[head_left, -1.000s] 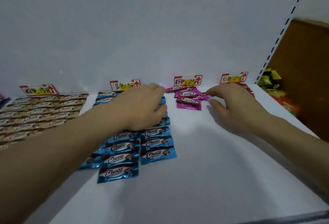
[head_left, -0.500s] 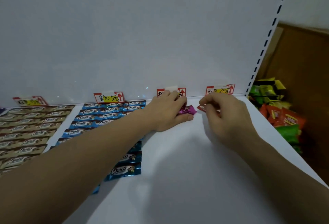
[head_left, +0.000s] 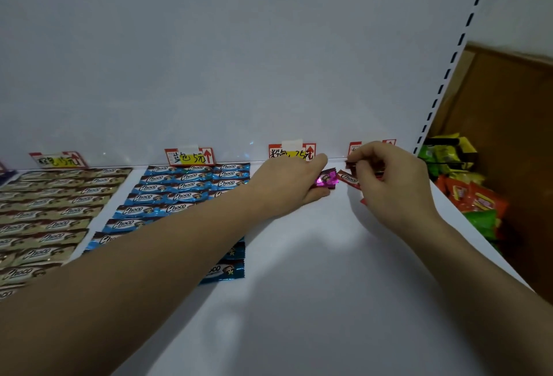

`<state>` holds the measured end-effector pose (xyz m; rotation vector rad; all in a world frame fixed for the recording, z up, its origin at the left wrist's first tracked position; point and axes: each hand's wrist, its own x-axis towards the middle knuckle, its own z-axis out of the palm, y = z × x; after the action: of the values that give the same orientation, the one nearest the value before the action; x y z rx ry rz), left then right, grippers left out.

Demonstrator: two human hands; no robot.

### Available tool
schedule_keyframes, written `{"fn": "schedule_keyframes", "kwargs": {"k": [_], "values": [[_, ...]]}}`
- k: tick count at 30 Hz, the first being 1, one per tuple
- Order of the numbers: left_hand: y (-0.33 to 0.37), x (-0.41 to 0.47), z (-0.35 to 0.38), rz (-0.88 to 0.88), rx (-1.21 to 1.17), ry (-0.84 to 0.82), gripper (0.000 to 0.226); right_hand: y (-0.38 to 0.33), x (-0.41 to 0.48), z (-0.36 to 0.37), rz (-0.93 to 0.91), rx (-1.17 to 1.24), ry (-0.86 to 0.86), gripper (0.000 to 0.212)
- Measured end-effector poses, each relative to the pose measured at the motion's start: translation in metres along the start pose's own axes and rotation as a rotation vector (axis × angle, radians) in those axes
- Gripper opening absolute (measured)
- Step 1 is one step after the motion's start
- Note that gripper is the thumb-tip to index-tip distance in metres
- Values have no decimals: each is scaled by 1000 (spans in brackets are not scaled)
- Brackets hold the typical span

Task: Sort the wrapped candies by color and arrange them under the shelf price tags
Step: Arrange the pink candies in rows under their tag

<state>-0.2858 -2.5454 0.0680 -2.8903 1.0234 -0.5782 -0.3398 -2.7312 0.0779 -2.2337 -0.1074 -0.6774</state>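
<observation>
On the white shelf (head_left: 299, 301), my left hand (head_left: 287, 187) lies over pink candies (head_left: 326, 179) below the pink price tag (head_left: 291, 152), fingers curled round them. My right hand (head_left: 392, 184) pinches a red candy (head_left: 348, 178) just below the red price tag (head_left: 356, 146), which it partly hides. Blue candies (head_left: 185, 187) lie in rows under the blue tag (head_left: 189, 156). Gold candies (head_left: 51, 211) fill rows under the leftmost tag (head_left: 57, 160). Any candies beneath either hand are hidden.
A white back panel (head_left: 239, 61) rises behind the tags. Past the shelf's right edge lies a heap of green, yellow and orange snack packets (head_left: 466, 193) against a brown wall. A perforated upright (head_left: 454, 58) marks the shelf's right end.
The view shifted right. My left hand went from the blue rows to the pink candies and covers them. My right hand moved from the pink pile to a red candy and lifted it.
</observation>
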Motion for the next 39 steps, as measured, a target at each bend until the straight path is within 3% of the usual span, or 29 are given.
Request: {"fn": "schedule_keyframes", "kwargs": {"k": [2,5,7,10,14,18,24,30,34,37,39], "values": [[1,2,-7,-64,-109,82,43,0,-1,-1,9,13,23,21],[-1,7,-34,-398,-641,260,38,-9,-6,-4,63,178,48,14],[-1,11,-47,-591,-992,347,35,-25,-9,-5,102,378,-89,8],[2,7,-57,-683,-1232,366,32,-52,-10,-1,183,597,-324,27],[-3,-5,-66,-734,-1356,302,30,-70,-4,6,219,675,-406,27],[-22,-25,-79,-789,-1462,349,28,-73,2,11,243,693,-374,17],[-47,-62,-89,-912,-1812,306,27,-56,18,32,236,330,-320,20],[-49,-78,-85,-926,-1806,196,26,-45,18,50,424,237,-438,2],[-53,-82,-87,-915,-1899,176,20,-43,3,43,262,239,-596,11],[-55,-83,-86,-915,-1935,164,15,-31,-1,41,-99,-34,-469,24],[-55,-83,-85,-916,-1967,147,19,-26,2,42,-332,-168,-524,26]]}}
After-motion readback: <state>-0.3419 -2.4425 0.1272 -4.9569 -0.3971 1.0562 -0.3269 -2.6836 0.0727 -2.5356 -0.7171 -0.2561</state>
